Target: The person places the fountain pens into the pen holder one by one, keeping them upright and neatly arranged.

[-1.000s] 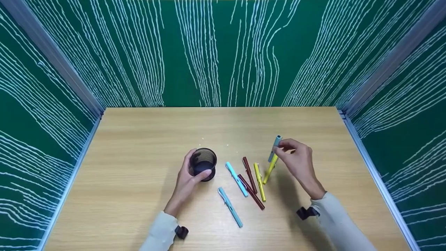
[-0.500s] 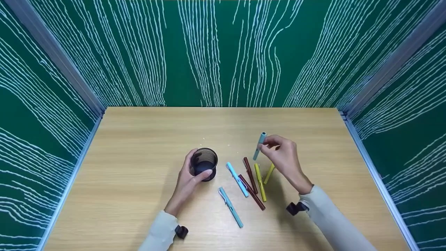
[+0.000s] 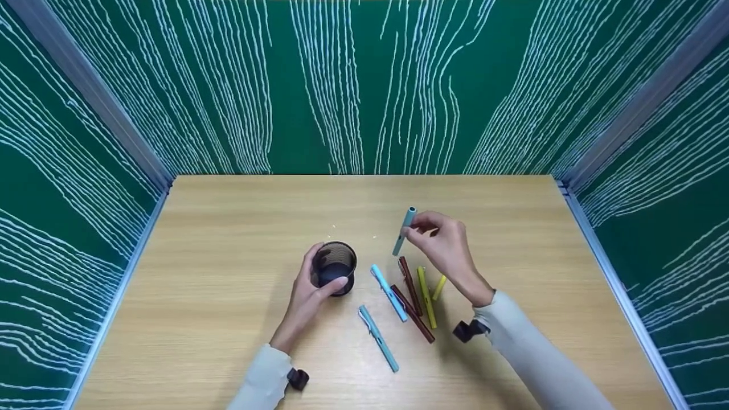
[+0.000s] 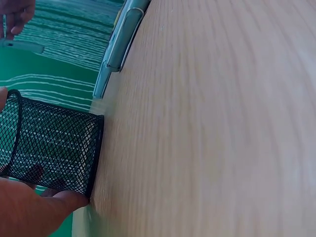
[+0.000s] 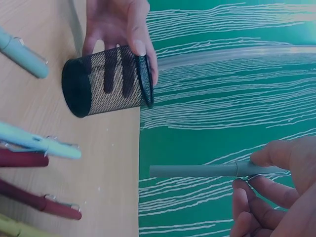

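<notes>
— Watching the right hand (image 3: 444, 245), I think the grip is the weak spot: it pinches the grey-blue pen (image 3: 404, 230) near its upper end only, between thumb and fingertips, so the long lower part hangs free and could swing.

— And if it swings?

— The tip could strike the rim of the black mesh cup (image 3: 334, 267) instead of clearing it, or the pen could slip out of the pinch and drop among the pens on the wooden table (image 3: 228, 228).

— Could the cup tip over?

— Less likely, I judge. The left hand (image 3: 310, 293) is curled round its side, thumb on one flank and fingers on the other, holding it upright on the table.

— Where is the pen against the two hands?

— In the air, tilted, above and to the right of the cup, well apart from the left hand. From the right wrist view the pen's free end points toward the cup but does not touch it.

— And beneath it?

— A light blue pen (image 3: 388, 292), two dark red pens (image 3: 411, 296), two yellow pens (image 3: 426, 296) and a teal pen (image 3: 378, 338) lie between the hands, near the right wrist.
</notes>
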The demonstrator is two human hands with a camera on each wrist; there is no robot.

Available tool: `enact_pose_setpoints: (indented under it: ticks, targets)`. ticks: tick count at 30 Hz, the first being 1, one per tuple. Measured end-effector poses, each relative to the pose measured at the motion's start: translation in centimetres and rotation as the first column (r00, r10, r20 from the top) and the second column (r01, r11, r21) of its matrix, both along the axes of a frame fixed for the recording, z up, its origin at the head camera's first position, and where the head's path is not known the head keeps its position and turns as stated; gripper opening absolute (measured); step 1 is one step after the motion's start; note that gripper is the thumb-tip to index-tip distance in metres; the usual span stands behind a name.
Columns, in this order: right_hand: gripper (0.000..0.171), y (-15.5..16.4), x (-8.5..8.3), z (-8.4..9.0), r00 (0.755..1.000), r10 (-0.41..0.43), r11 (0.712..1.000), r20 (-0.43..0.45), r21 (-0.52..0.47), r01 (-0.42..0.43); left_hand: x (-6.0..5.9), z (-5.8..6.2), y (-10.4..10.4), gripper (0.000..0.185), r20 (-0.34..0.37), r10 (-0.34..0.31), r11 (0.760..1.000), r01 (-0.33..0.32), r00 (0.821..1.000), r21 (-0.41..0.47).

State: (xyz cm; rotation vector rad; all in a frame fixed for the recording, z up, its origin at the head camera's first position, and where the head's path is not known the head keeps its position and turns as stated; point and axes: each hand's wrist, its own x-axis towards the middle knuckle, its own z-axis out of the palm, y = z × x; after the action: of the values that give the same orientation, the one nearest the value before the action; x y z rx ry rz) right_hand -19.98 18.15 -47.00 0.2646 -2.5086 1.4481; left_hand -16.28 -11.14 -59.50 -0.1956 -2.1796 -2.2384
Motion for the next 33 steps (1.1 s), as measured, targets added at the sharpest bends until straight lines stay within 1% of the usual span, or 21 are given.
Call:
enact_pose_setpoints:
  ticks: [7,11,19,27,33]
  targets:
    - [0.008,-1.2,-0.1,0.4,1.000,0.022,0.999,0.014,-0.034,-0.021,0.0,0.0,0.0,0.091,-0.007,0.006,1.000,-0.006,1.000,0.007]
    - [0.009,-2.0,0.0,0.4,0.999,0.031,0.998,0.024,-0.048,-0.030,-0.1,-0.1,0.0,0.091,-0.007,0.015,1.000,-0.015,1.000,-0.006]
    - [0.006,-3.5,-0.2,0.4,0.999,0.051,0.996,0.017,-0.079,-0.050,-0.1,-0.1,0.0,0.090,-0.011,0.019,0.999,-0.020,1.000,-0.032]
    - [0.007,-4.7,-0.3,0.1,0.996,0.089,0.991,0.020,-0.101,-0.086,0.0,0.2,0.0,0.089,0.008,0.026,0.998,-0.025,1.000,-0.064]
    - [0.007,-5.7,-0.3,-0.4,0.993,0.113,0.986,0.028,-0.130,-0.109,-0.1,0.1,0.1,0.088,0.002,0.023,0.998,-0.023,1.000,-0.063]
